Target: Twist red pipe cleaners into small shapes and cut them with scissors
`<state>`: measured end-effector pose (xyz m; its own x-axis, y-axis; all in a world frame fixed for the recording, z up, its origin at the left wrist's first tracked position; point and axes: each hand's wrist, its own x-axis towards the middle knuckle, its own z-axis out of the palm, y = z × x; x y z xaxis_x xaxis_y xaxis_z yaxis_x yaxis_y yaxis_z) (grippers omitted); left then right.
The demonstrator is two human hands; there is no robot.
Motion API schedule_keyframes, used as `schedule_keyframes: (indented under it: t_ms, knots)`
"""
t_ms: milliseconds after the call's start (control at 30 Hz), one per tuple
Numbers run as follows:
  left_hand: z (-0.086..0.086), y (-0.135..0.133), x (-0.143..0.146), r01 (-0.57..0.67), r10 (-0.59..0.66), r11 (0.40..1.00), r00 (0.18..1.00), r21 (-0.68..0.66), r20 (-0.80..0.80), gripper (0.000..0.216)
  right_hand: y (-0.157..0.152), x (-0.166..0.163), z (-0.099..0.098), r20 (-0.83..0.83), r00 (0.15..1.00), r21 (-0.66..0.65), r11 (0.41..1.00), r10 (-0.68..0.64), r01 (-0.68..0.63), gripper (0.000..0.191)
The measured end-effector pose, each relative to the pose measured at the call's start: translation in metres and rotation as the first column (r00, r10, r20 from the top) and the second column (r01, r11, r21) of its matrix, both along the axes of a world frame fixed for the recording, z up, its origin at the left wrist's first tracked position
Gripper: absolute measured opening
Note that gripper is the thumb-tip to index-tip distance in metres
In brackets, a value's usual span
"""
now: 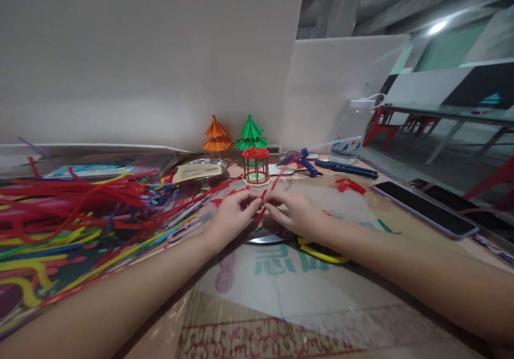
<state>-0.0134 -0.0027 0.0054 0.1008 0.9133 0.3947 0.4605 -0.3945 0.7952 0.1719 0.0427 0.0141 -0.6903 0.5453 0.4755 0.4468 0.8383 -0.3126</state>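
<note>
My left hand point(231, 217) and my right hand point(297, 215) meet at the middle of the table, fingertips pinched together. Between them is a thin red pipe cleaner point(278, 178), one end slanting up past the right fingers. Part of it is hidden by the fingers. A shiny round metal dish point(270, 239) lies beneath the hands. Just beyond stands a small pavilion model point(256, 167) with a red top ring, brown posts and a pale base. Behind it are a green tiered pagoda point(250, 134) and an orange tiered pagoda point(217, 134).
Many coloured pipe cleaners point(80, 203) are heaped at left. A glue gun point(299, 159), a blue-handled tool point(346, 169), a clear bottle point(347, 134) and a phone point(425, 209) stand or lie at right. Red scraps point(350, 185) and a yellow loop point(323, 253) are near my right arm. White panels point(160, 64) rise behind.
</note>
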Motion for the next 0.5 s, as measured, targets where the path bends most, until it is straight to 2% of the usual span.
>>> schedule_keyframes:
  t_ms: [67, 133, 233, 300, 400, 433, 500]
  knots:
    - [0.000, 0.000, 0.000, -0.004, 0.005, 1.000, 0.999, -0.019, 0.048, 0.023, 0.001, -0.001, 0.005, -0.178, 0.984, -0.100, 0.995, -0.004, -0.014, 0.018]
    - [0.000, 0.001, -0.001, 0.003, 0.000, 0.999, 0.996, -0.046, 0.084, 0.024, 0.003, -0.004, 0.010, -0.358, 0.933, -0.220, 0.975, -0.039, -0.044, 0.013]
    - [-0.001, 0.002, -0.002, 0.013, -0.010, 0.998, 0.999, -0.055, 0.049, 0.024, 0.004, -0.008, 0.014, -0.562, 0.815, -0.446, 0.881, -0.141, -0.155, 0.019]
    - [-0.002, 0.003, -0.002, 0.009, -0.009, 0.999, 1.000, -0.052, 0.007, 0.023, 0.004, -0.011, 0.014, -0.610, 0.762, -0.553, 0.806, -0.219, -0.211, 0.029]
    - [-0.002, 0.003, -0.002, 0.017, -0.019, 0.999, 0.999, -0.042, -0.035, 0.025, 0.002, -0.013, 0.011, -0.580, 0.771, -0.649, 0.720, -0.262, -0.244, 0.031]
    - [-0.002, 0.003, -0.002, 0.024, -0.026, 0.999, 0.999, -0.036, -0.046, 0.025, 0.002, -0.013, 0.010, -0.564, 0.784, -0.664, 0.707, -0.261, -0.243, 0.028]
    - [-0.001, 0.002, -0.001, 0.029, -0.031, 0.999, 0.998, -0.033, -0.058, 0.025, 0.002, -0.014, 0.008, -0.532, 0.809, -0.665, 0.715, -0.250, -0.216, 0.018]
